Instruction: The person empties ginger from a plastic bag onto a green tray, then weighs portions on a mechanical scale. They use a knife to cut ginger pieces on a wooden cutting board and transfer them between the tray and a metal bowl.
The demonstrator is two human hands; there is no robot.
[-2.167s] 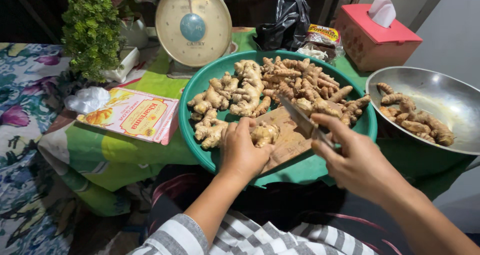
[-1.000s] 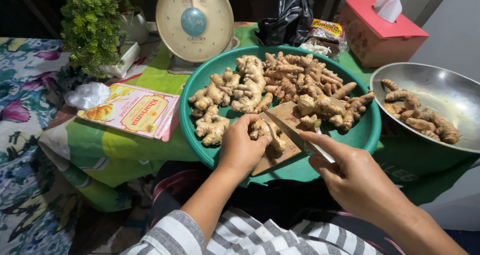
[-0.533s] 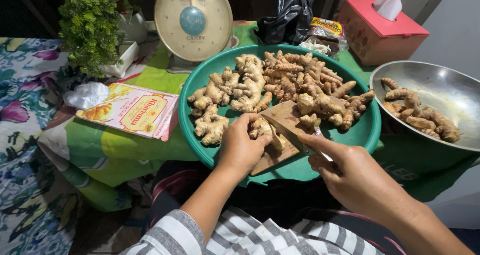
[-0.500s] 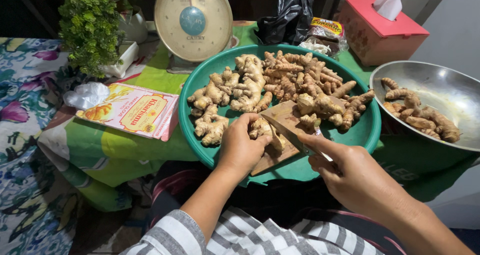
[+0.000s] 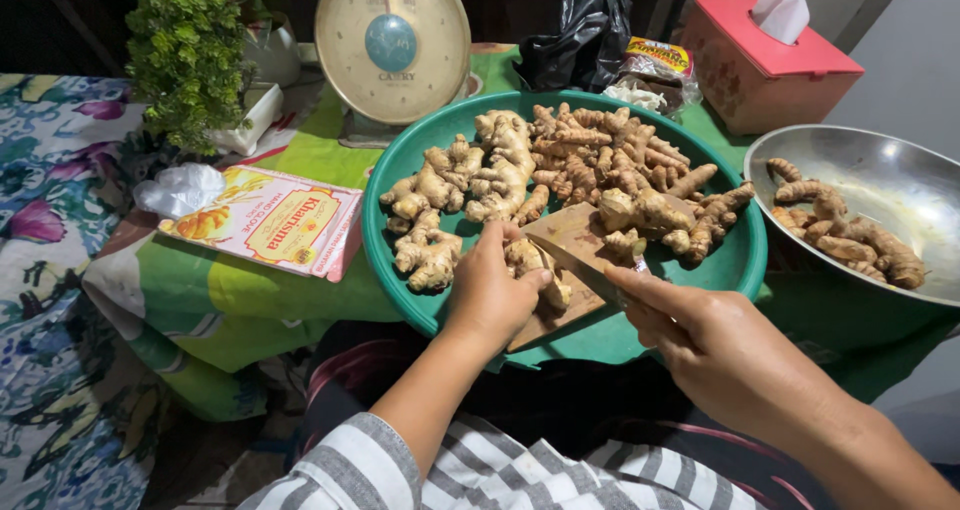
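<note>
Left hand clamped over a ginger piece, pinning it on the wooden cutting board. Right hand closed round a knife handle; the blade runs up-left from the hand and lies against the ginger piece just beside the left fingertips.

Landmark: green plastic basin.
- Cutting board sits inside the basin, at its near edge, slanting over the rim toward the person.
- Heap of whole ginger roots fills the basin's far half, touching the board's far end.
- Dial kitchen scale just behind the basin, at its far left.
- Black plastic bag behind the basin.
- Pink tissue box behind the basin, to the right.
- Steel bowl right of the basin, more roots in it.
- Flat printed packet left of the basin on the green cloth; small potted plant further left and back.
</note>
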